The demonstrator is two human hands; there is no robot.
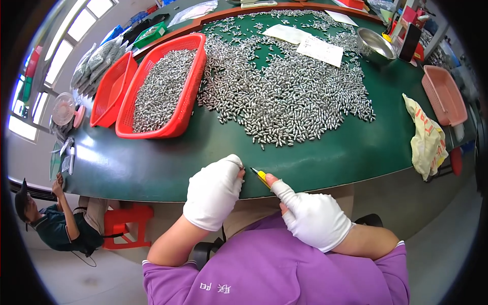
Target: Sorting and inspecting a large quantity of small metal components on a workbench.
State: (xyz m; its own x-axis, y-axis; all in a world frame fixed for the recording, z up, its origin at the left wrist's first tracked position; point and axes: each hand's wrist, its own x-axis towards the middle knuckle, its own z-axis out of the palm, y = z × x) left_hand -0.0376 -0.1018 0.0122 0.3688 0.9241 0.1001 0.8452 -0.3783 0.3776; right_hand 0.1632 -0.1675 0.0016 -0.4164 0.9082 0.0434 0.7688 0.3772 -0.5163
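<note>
Both my hands wear white gloves at the near edge of a green table. My left hand is closed into a fist; whether it pinches a small part I cannot tell. My right hand grips a small yellow-handled tool, whose tip points toward the left fist. A wide heap of small silver metal pieces covers the middle of the table beyond my hands.
A red plastic basket holds more silver pieces at the left, with a second red basket beside it. A steel bowl, paper sheets, a pink tray and a yellow bag lie right. Another person sits lower left by a red stool.
</note>
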